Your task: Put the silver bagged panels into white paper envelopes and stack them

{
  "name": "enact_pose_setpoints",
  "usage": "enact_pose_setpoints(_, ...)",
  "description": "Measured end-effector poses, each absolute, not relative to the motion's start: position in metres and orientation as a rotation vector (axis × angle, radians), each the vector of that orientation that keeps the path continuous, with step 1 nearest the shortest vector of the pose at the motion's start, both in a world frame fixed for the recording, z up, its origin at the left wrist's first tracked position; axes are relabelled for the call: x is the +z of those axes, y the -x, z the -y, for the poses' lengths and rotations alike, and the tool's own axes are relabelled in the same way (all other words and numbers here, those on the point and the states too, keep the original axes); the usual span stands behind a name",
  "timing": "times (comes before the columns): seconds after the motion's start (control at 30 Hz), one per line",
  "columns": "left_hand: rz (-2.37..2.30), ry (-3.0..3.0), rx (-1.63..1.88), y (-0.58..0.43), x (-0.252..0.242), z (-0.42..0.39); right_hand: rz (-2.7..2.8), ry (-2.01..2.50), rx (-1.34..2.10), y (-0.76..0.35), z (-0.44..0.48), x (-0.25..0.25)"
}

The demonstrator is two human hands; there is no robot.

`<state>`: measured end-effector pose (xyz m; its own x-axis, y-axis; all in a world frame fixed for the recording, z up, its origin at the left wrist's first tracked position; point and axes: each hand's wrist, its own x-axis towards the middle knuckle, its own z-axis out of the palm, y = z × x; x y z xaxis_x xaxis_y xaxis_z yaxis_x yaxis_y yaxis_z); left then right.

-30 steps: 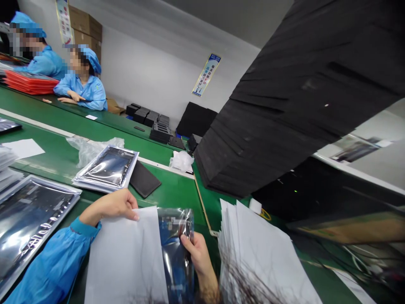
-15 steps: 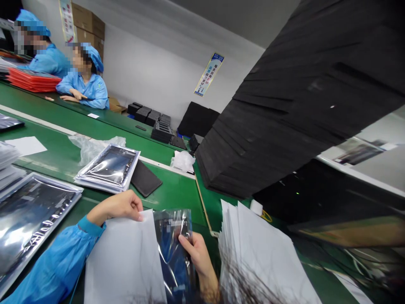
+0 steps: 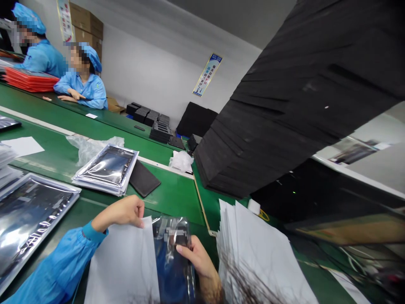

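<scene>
My left hand (image 3: pixel 128 211) pinches the top right corner of a white paper sleeve (image 3: pixel 123 261) at the lower middle. Beside it, my right hand (image 3: pixel 201 257) grips the right edge of a dark panel in clear film (image 3: pixel 172 261), thumb on top. The panel's left edge meets the sleeve's right edge; whether part of it lies inside is hidden. A stack of film-wrapped panels (image 3: pixel 109 166) rests beyond my left hand, with a dark grey slab (image 3: pixel 144 179) partly under it.
White sheets (image 3: pixel 256 249) stand in a stack at right. A tall stack of black foam sheets (image 3: pixel 268 101) leans above. Larger wrapped panels (image 3: pixel 34 215) lie at left, crumpled plastic (image 3: pixel 95 145) behind. Across the green bench (image 3: pixel 171 185), two people in blue sit near red trays (image 3: pixel 30 80).
Both hands, the paper sleeve and the wrapped panel have moved slightly down toward me. The sleeve's top edge has shifted left, showing more of the panel. The camera view has shifted a little.
</scene>
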<state>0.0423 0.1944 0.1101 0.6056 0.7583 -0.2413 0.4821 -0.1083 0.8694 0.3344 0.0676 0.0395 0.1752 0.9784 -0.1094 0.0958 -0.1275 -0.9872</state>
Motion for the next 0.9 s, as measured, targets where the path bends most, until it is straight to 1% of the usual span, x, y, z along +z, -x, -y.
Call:
enact_pose_setpoints(0.2, -1.042, -1.688, 0.285, -0.041, 0.114, -0.194, 1.122, 1.397, 1.255, -0.337, -0.069, 0.029)
enact_pose_setpoints(0.47, -0.987, -1.612, 0.314, -0.047, 0.113, -0.192, 1.123, 1.383, 1.286, -0.344, -0.066, 0.020)
enact_pose_setpoints(0.67, -0.938, -1.639, 0.356, -0.056, 0.110, -0.187, 0.983, 1.298, 1.282, -0.329, -0.067, 0.030)
enact_pose_setpoints(0.9, -0.945, -1.763, 0.197, -0.035, 0.122, -0.192, 0.941, 1.358, 1.270, -0.324, -0.071, 0.041)
